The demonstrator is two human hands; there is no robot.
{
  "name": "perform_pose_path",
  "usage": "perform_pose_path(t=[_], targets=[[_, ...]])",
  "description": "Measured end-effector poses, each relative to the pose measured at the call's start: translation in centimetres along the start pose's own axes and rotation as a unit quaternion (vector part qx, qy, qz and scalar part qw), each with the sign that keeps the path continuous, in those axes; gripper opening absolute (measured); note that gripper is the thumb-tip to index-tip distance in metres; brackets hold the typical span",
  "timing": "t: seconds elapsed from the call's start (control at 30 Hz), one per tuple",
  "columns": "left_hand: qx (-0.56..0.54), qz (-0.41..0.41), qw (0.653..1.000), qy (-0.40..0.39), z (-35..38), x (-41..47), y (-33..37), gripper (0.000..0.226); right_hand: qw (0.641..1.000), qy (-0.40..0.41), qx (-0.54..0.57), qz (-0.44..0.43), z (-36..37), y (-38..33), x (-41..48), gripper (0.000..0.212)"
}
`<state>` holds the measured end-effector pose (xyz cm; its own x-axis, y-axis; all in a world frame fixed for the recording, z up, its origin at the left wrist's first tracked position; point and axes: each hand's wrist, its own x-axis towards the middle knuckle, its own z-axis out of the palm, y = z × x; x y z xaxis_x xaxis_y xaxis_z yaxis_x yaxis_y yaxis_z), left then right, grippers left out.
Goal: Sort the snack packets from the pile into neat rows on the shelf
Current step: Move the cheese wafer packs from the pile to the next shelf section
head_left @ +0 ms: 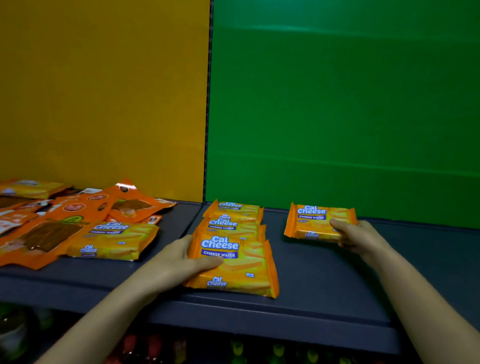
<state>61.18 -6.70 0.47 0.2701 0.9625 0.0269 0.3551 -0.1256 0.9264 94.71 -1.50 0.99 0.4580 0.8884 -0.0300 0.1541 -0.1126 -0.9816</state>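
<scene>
Dark shelf (296, 311), yellow then green backing. Unsorted pile (66, 223) lies far left. My left hand (180, 261) pinches the front wafer packet (238, 267) at its left edge; my right hand (354, 236) grips another packet (314, 222). They look light, crinkly and crushable, so I'd hold the edges.

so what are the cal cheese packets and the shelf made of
Cal Cheese wafer packets: likely thin plastic film, glossy; light glints on the printed wrap and the end seams are crimped flat.
Shelf: probably painted metal, dark grey with a satin finish; a sheen runs along its front lip, though dim light leaves this open.
</scene>
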Motion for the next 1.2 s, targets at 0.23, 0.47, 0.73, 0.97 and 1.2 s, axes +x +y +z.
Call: perform_pose_path(t=[0.23, 0.47, 0.73, 0.97, 1.2], targets=[[0.13, -0.037, 0.991, 0.008, -0.7, 0.0, 0.3, 0.056, 0.999, -0.031, 0.026, 0.017, 0.4, 0.6, 2.2, 0.02], [0.242, -0.041, 0.963, 0.109, -0.3, 0.7, -0.4, 0.068, 0.991, 0.011, -0.13, -0.034, 1.4, 1.1, 4.9, 0.043], [0.284, 0.116, 0.911, 0.274, -0.9, 0.8, -2.3, 0.037, 0.926, 0.085, -0.359, -0.085, 2.6, 0.4, 4.3, 0.06], [0.362, 0.131, 0.85, 0.359, -6.6, -0.3, -3.6, 0.018, 0.914, 0.049, -0.293, -0.277, 5.7, -2.9, 0.1, 0.034], [0.363, 0.071, 0.845, 0.387, -14.1, -1.3, -5.9, 0.015, 0.891, -0.065, -0.313, -0.324, 12.6, -7.6, -6.5, 0.023]])
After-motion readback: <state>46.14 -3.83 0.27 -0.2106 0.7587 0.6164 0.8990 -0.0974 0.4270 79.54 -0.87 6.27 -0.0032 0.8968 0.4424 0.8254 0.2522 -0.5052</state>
